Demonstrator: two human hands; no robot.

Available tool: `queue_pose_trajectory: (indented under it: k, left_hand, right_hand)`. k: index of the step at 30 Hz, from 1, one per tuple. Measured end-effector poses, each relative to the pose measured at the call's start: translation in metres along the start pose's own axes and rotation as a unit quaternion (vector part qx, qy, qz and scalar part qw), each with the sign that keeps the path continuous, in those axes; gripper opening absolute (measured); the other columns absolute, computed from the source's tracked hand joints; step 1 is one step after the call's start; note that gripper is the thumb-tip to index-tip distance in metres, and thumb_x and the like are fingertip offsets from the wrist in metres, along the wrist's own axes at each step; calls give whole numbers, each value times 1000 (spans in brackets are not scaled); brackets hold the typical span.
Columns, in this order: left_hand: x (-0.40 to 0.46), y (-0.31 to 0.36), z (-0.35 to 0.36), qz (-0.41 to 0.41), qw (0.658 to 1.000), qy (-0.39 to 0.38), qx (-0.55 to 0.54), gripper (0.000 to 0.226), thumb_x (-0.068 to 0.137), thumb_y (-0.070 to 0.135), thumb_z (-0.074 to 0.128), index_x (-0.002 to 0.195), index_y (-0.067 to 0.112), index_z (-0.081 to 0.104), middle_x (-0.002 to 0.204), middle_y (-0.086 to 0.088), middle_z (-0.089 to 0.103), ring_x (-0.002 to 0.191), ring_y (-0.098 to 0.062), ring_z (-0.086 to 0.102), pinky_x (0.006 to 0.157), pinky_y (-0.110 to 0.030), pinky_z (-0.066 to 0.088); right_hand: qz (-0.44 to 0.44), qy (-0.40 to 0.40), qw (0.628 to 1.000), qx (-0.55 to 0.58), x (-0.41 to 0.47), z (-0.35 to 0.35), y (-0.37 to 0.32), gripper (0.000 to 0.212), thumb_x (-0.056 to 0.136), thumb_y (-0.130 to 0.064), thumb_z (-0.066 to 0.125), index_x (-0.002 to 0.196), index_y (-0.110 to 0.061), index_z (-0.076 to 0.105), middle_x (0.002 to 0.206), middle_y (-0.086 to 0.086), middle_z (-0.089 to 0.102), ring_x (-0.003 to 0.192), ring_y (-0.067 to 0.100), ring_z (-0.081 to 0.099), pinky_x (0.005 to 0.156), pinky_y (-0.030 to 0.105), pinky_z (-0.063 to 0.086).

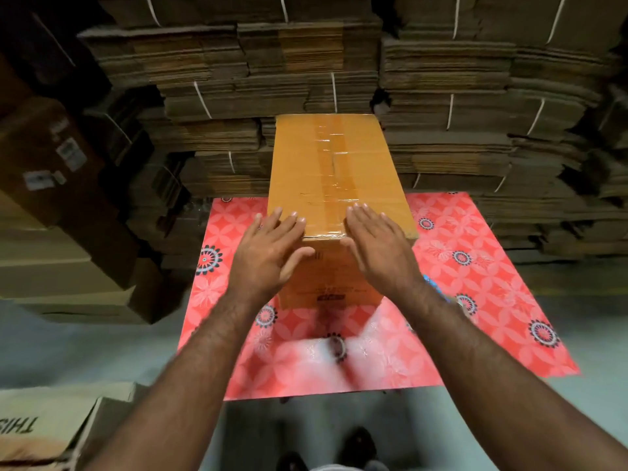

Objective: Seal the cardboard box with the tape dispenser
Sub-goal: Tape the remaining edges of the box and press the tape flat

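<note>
Resting on the cardboard box's (334,171) taped near edge, left hand (268,248) and right hand (377,244) lie flat; fingers (289,222) spread, holding nothing.

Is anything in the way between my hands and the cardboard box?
Nothing visible. The left hand and right hand are open at the near top edge of the cardboard box, fingers over its taped top; contact is unclear.

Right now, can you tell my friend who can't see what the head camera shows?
Two open hands, left hand and right hand, rest on the near end of a taped cardboard box. It stands on a red flowery table, before stacked flat cardboard.
</note>
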State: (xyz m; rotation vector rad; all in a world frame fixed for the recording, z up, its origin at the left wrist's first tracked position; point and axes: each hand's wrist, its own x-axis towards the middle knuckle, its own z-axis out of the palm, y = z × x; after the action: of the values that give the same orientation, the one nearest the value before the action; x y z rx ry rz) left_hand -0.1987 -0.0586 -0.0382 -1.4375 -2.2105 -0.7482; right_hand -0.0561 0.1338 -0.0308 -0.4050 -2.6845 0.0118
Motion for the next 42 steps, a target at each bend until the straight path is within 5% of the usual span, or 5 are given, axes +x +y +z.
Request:
queue_pose_trajectory:
  k: [6, 17, 29, 38, 42]
  left_hand:
    - [14, 3, 28, -10, 998, -22, 55, 47, 98, 52, 50, 131, 21, 65, 137, 1, 63, 134, -25, 53, 112, -53, 35]
    - [-12, -18, 11, 41, 996, -43, -66, 73, 74, -16, 62, 144, 1, 49, 154, -15, 43, 146, -31, 34, 119, -59, 21]
    - [4, 15, 30, 15, 999, 28, -2, 49, 86, -1, 70, 134, 9, 63, 140, -8, 60, 133, -25, 54, 110, -46, 40]
    - [9, 47, 24, -328, 922, 105, -179, 99, 76, 44, 80, 154, 4, 32, 166, -11, 15, 151, -18, 17, 112, -2, 9]
    - [18, 59, 29, -397, 889, 95, -206, 133, 61, 59, 85, 158, 3, 13, 164, -15, 17, 152, -22, 15, 117, -15, 12]
  right_hand:
    - [-27, 30, 999, 3, 0, 17, 3, 44, 101, -23, 51, 143, -11, 50, 148, 6, 49, 138, 20, 44, 111, 39, 32]
    - [9, 17, 1000, -24, -30, -5, 61, 46, 103, -29, 42, 145, -11, 47, 149, 10, 48, 140, 23, 41, 115, 42, 31]
    - [7, 60, 998, 30, -17, 14, 19, 45, 97, -13, 57, 142, -15, 52, 147, 2, 51, 138, 18, 44, 112, 38, 32]
    - [257, 112, 922, 267, -19, 11, 22, 64, 103, -36, 42, 154, -1, 23, 163, 14, 14, 151, 21, 9, 121, 20, 3]
    - [329, 156, 877, 314, -12, 11, 7, 92, 92, -52, 58, 153, 4, 17, 161, 20, 15, 150, 26, 13, 111, 5, 0]
